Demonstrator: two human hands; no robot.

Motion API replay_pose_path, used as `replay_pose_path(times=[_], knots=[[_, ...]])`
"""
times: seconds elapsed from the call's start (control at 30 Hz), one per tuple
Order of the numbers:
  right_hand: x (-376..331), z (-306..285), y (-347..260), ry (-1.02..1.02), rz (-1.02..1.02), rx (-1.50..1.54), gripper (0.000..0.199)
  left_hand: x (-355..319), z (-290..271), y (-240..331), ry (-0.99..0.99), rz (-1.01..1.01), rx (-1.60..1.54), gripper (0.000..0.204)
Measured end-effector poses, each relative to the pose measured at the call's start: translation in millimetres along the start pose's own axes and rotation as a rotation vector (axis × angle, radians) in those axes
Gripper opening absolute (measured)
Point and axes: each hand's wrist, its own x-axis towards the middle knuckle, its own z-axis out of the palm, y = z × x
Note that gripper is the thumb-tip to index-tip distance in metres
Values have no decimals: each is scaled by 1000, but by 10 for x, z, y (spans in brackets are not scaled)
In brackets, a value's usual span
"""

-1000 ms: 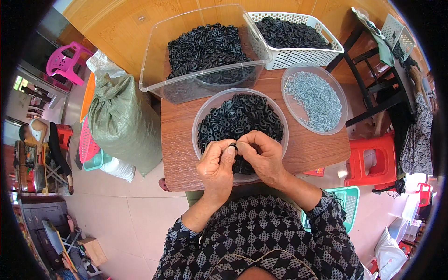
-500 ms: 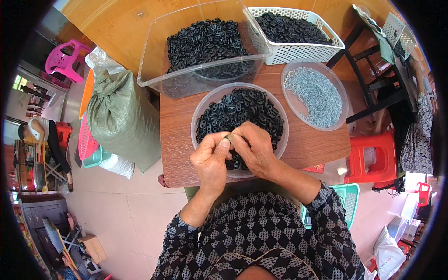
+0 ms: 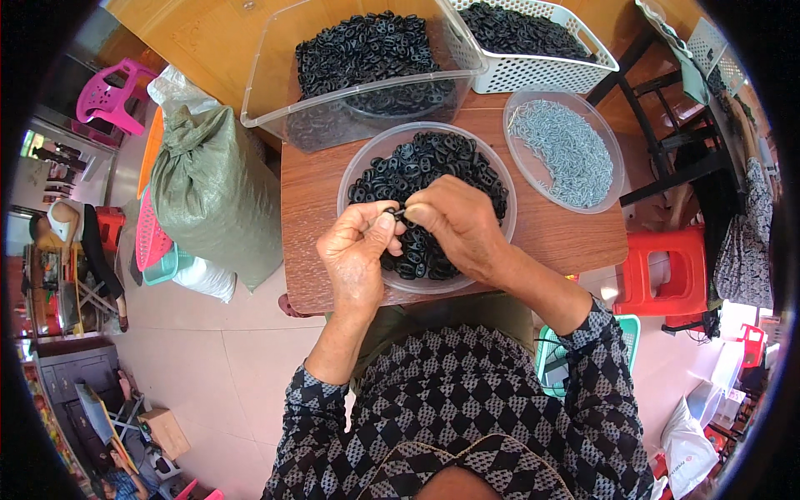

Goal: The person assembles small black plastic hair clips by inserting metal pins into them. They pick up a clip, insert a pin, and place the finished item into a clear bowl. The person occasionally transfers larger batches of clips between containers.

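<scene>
Above the near half of a round clear tub (image 3: 344, 185), my two hands meet fingertip to fingertip. My left hand (image 3: 353, 254) pinches a small black plastic piece (image 3: 394, 214) between thumb and fingers. A thin silvery pin (image 3: 402, 211) shows at the piece, and my right hand (image 3: 463, 223) is closed on its other end; its tip is mostly hidden by the fingers. Black plastic pieces with holes (image 3: 429, 158) fill the tub beneath. To the right of it, a round clear dish (image 3: 617, 179) holds many silvery metal pins (image 3: 567, 150).
On the brown wooden table (image 3: 321, 275), a clear bin (image 3: 275, 117) and a white perforated basket (image 3: 533, 77) hold more black pieces. A green sack (image 3: 217, 192) stands left, a red stool (image 3: 667, 267) right. A green basket (image 3: 625, 342) sits below. Another person (image 3: 73, 225) is far left.
Both hands have shifted slightly left relative to the tub and drawn a little apart, so the black piece and pin now show between them. The whole view has tilted, moving the table upward.
</scene>
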Motion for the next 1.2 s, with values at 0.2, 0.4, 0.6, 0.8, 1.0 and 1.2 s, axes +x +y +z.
replay_pose_path(times=[0.2,0.4,0.6,0.8,1.0,1.2], knots=[[-105,-155,90,6,32,-182,9,10,-148,28,87,-29,-27,12],[-322,-49,35,-211,-95,-251,16,-57,-186,-24,80,-60,-24,13],[-311,168,-73,-443,-258,-399,12,-97,-213,-5,89,-68,-41,12],[-259,220,-107,-562,-341,-474,11,-132,-231,17,96,-95,-63,11],[-306,114,-54,-408,-82,-280,11,-166,-181,20,84,-110,-90,11],[-122,-131,-145,-98,582,470,13,-172,-59,76,16,-152,-145,14]])
